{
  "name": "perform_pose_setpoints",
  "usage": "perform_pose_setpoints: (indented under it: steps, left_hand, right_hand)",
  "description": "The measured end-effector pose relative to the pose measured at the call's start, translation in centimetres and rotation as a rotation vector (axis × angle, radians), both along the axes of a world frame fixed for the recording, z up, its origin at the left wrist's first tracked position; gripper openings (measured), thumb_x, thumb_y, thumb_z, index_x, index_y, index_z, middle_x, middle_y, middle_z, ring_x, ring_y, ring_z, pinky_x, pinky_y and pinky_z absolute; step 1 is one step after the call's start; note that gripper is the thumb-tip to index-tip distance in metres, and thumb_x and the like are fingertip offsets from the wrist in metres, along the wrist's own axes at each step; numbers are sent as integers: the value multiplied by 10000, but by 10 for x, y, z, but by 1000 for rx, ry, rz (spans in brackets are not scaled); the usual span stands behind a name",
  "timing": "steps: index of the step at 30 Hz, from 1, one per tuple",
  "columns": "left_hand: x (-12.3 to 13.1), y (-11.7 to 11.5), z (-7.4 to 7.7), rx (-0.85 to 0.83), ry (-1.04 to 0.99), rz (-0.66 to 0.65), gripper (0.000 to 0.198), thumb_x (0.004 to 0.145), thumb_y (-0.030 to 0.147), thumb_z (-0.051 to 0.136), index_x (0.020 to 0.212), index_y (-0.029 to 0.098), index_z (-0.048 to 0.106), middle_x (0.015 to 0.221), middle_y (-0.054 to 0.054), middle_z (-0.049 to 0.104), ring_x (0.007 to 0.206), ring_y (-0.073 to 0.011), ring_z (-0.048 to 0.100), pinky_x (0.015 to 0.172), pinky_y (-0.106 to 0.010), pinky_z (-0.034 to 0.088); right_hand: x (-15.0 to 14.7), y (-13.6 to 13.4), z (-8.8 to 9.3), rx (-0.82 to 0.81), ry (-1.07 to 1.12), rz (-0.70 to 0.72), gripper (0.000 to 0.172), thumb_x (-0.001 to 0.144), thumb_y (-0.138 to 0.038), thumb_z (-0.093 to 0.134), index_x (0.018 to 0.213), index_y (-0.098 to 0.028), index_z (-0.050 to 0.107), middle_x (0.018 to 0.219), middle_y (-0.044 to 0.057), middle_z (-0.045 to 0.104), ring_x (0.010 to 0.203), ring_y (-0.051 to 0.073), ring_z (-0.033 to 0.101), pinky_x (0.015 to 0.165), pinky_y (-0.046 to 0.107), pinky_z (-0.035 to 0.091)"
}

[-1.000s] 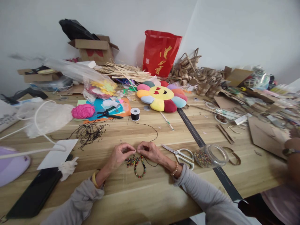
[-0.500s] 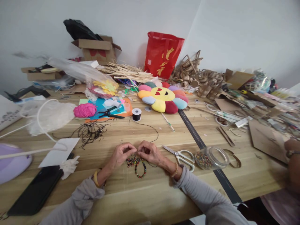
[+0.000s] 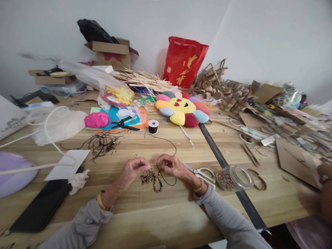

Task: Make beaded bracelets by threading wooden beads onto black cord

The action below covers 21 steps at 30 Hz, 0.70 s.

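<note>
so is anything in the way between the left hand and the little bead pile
Nothing visible does: the left hand is right beside the bead pile, and the beaded strand lies to the pile's right.

Wears a plain light grey left sleeve (image 3: 84, 218), ending short of the wrist and bunched into soft folds near the cuff. Wears a matching right sleeve (image 3: 222, 211), smoother along the forearm and creased at the hem. Has a smooth yellow-gold bangle (image 3: 99, 201) round the left wrist, and a bracelet (image 3: 200, 186) of small, round, golden-tan beads round the right.
</note>
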<state>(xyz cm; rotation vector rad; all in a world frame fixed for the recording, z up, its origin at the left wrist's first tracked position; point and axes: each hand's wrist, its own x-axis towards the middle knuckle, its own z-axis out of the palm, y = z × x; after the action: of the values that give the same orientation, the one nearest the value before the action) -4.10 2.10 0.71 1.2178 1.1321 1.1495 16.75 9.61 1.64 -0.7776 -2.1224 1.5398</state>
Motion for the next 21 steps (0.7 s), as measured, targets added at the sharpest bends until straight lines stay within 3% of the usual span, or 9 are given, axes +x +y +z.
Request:
perform_pose_setpoints:
  steps: [4, 9, 14, 18, 21]
  left_hand:
    - [2, -3, 2, -1, -30, -17, 159, 764, 291, 680, 700, 146, 665, 707, -22, 665, 678, -138, 560, 646, -235, 427]
    - [4, -5, 8, 42, -67, -38, 149, 785, 275, 667, 712, 146, 656, 717, -24, 673, 699, -141, 578, 677, -244, 441]
    - [8, -5, 14, 68, -130, -19, 160, 816, 282, 635, 743, 147, 591, 902, -66, 710, 795, -157, 609, 763, -279, 466]
    - [11, -4, 17, 15, -110, 10, 237, 830, 361, 608, 747, 163, 510, 819, -82, 738, 648, -140, 599, 678, -284, 481]
    - [14, -4, 18, -21, -90, 41, 302, 798, 432, 618, 728, 183, 463, 671, -48, 726, 554, -139, 588, 586, -270, 474]
  right_hand:
    - [-5, -8, 1, 11, 25, 51, 248, 810, -331, 641, 975, -149, 606, 770, -7, 553, 605, 78, 441, 540, 193, 351]
    - [-13, -17, -3, -9, 95, 107, 287, 845, -424, 601, 858, -138, 624, 836, 33, 596, 688, 103, 510, 613, 215, 409]
    - [-9, -13, 6, 35, 21, 129, 238, 847, -372, 614, 910, -143, 624, 892, 34, 602, 720, 108, 521, 628, 208, 411]
    - [3, -2, 14, 314, -147, 65, 111, 892, -224, 550, 913, -152, 631, 892, 30, 591, 720, 102, 522, 645, 202, 393]
    - [8, 2, 14, 563, -323, 136, 116, 890, -128, 520, 868, -171, 625, 835, 8, 564, 691, 93, 513, 643, 200, 363]
